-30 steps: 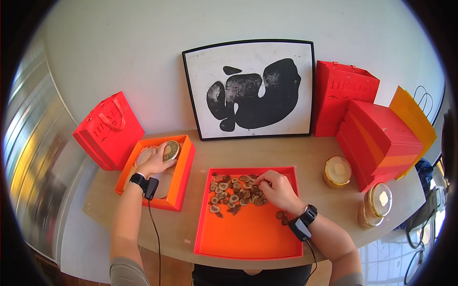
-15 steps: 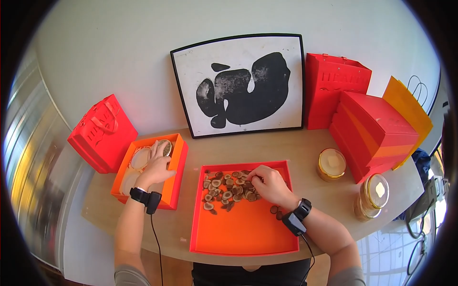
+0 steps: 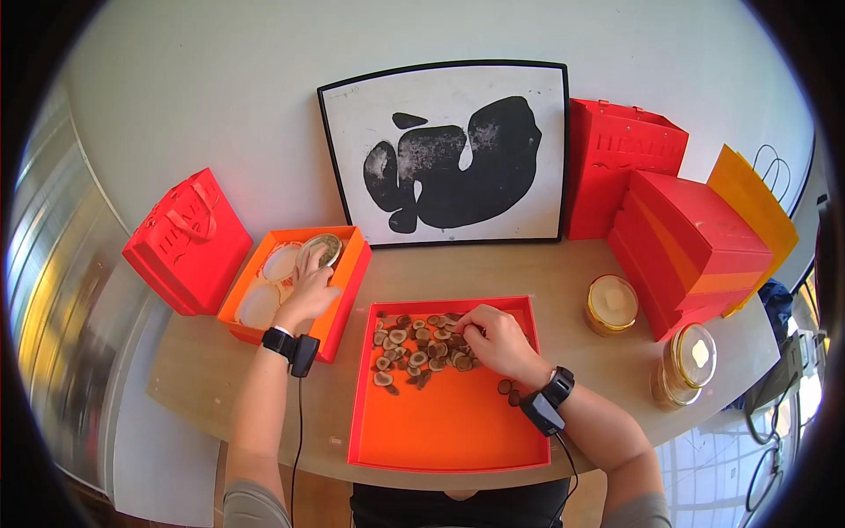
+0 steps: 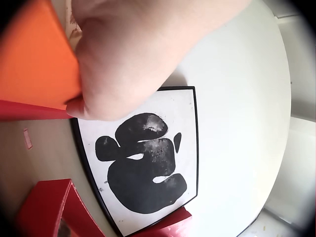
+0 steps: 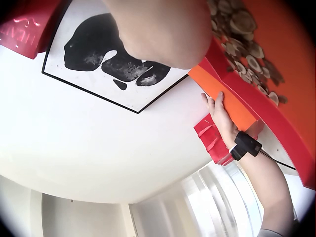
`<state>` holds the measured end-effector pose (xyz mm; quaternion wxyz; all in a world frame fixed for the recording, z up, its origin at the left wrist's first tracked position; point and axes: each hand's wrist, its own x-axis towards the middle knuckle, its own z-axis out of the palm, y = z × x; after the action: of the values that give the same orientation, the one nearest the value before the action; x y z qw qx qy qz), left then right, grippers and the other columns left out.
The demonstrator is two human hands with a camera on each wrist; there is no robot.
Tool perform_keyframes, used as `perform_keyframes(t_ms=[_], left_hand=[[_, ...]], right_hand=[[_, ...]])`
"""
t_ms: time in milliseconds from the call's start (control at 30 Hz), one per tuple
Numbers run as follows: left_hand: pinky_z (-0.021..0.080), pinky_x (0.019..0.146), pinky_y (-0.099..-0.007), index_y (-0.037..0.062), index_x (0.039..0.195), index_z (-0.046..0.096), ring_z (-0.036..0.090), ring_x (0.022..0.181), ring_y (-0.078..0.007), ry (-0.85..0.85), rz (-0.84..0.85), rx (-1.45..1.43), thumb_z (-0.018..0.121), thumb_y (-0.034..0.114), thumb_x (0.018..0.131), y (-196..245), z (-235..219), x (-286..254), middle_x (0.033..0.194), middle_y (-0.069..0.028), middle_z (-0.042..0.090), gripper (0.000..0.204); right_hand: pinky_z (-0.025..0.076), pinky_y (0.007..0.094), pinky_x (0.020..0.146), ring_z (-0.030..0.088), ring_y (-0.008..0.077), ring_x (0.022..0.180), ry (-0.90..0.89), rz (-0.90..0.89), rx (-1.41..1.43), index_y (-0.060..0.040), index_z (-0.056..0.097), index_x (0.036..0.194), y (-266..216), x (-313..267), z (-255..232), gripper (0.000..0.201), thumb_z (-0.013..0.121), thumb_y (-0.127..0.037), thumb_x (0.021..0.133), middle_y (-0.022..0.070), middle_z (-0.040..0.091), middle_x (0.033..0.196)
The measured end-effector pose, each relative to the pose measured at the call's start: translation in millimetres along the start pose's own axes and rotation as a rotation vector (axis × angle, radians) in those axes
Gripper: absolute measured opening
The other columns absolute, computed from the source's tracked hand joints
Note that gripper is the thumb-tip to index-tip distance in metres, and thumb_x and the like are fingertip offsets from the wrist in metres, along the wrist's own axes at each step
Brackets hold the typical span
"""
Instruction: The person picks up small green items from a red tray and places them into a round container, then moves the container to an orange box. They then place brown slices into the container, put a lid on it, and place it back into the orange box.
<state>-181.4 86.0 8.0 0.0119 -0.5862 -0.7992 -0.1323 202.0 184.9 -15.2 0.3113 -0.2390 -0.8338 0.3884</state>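
Observation:
In the head view, my left hand (image 3: 310, 292) reaches into the orange-lined box (image 3: 350, 275) at the left. Its fingers extend onto a round jar (image 3: 328, 250) with brown contents in the far right corner. Two pale discs (image 3: 260, 304) sit beside that jar. Over the shallow red tray (image 3: 414, 431) in front, my right hand (image 3: 502, 345) has its fingers bent down into the dried, pale-centred brown slices (image 3: 418, 348). Its fingertips are partly hidden, and I cannot tell whether they pinch a slice.
Two gold-rimmed jars (image 3: 611, 304) (image 3: 689, 363) stand at the right. Behind them are stacked red boxes (image 3: 695, 238), a red bag (image 3: 625, 158) and a yellow bag (image 3: 764, 211). A framed picture (image 3: 449, 163) leans on the wall; another red bag (image 3: 187, 242) stands left.
My left fingers have come off the pale disc toward the jar's near edge. The orange-lined box has slid right and slightly away. My right hand stays over the slices, nearly still.

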Motion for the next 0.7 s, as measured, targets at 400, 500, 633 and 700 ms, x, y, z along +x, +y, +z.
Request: perform_keyframes(t_ms=[400, 500, 633, 700], left_hand=[[0.024, 0.122, -0.0614, 0.0007, 0.120, 0.060, 0.024, 0.153, -0.0437, 0.338, 0.007, 0.066, 0.067, 0.028, 0.095, 31.1, -6.3, -4.3, 0.159, -0.0210, 0.036, 0.038], [0.036, 0.117, -0.0457, 0.0003, 0.118, 0.060, 0.041, 0.144, -0.0414, 0.430, 0.156, -0.160, 0.068, 0.022, 0.096, 73.6, -25.0, -27.9, 0.149, -0.0215, 0.047, 0.032], [0.046, 0.105, -0.0431, 0.0006, 0.118, 0.059, 0.054, 0.129, -0.0387, 0.196, 0.274, -0.245, 0.068, 0.016, 0.095, 95.8, -25.7, -59.7, 0.139, -0.0211, 0.054, 0.029], [0.050, 0.095, -0.0455, 0.0030, 0.118, 0.058, 0.061, 0.114, -0.0389, 0.412, 0.161, 0.084, 0.070, 0.017, 0.094, 78.9, -17.8, -69.6, 0.132, -0.0193, 0.058, 0.031]], right_hand=[[0.055, 0.0428, 0.079, 0.068, 0.0335, 0.088, 0.010, -0.035, -0.003, 0.0001, 0.073, 0.098, 9.1, 1.4, 3.5, 0.020, 0.056, -0.008, 0.092, 0.0168, 0.070, 0.098], [0.055, 0.0398, 0.075, 0.069, 0.0302, 0.084, 0.007, -0.044, -0.007, 0.0003, 0.074, 0.100, 8.0, 1.1, 3.6, 0.021, 0.056, -0.007, 0.092, 0.0160, 0.070, 0.097], [0.055, 0.0405, 0.076, 0.069, 0.0312, 0.085, 0.010, -0.044, 0.000, 0.0003, 0.073, 0.100, 8.5, 0.3, 3.5, 0.021, 0.056, -0.007, 0.092, 0.0165, 0.069, 0.097], [0.055, 0.0431, 0.079, 0.069, 0.0341, 0.089, 0.006, -0.035, -0.008, 0.0001, 0.073, 0.098, 5.3, 0.2, 2.4, 0.020, 0.056, -0.008, 0.092, 0.0171, 0.070, 0.099]])
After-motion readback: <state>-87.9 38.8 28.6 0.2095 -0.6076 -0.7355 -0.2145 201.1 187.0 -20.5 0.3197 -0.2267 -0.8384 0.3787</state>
